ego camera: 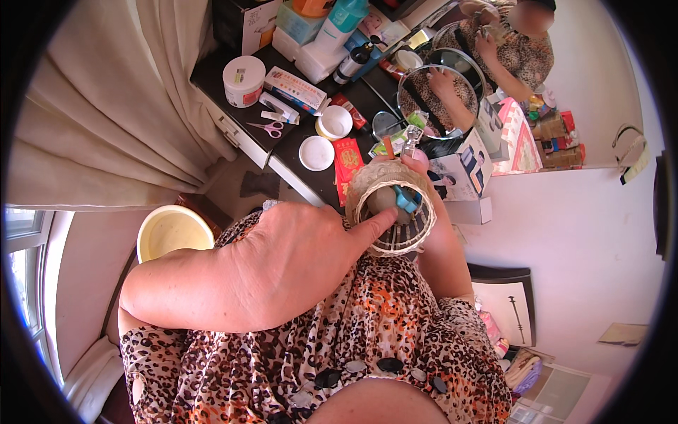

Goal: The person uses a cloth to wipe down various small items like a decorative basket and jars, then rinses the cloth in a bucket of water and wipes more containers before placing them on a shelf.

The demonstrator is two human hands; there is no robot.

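Observation:
A small cream woven wicker basket [365,185] is in my right hand [424,169], its round opening tilted towards me. Inside it lie a light-blue plastic piece [406,200] and a rounded greyish lump [381,200]. My left hand [302,233] reaches across, back upwards, with the index finger pointing into the opening. Its other fingers are curled out of sight. A scrap of grey-white material [270,204] peeks out past its far edge; whether the hand grips it is unclear. Just beyond the basket are an orange stick [389,147] and a clear glass bottle [411,140].
The dark tabletop [288,151] carries a white tub [243,80], scissors [271,129], an open jar [335,123], a white lid [317,153], red envelopes [348,164] and cartons [456,172]. A round mirror [426,98] stands behind. Left, a yellow bucket [175,233] sits below the curtain [122,111].

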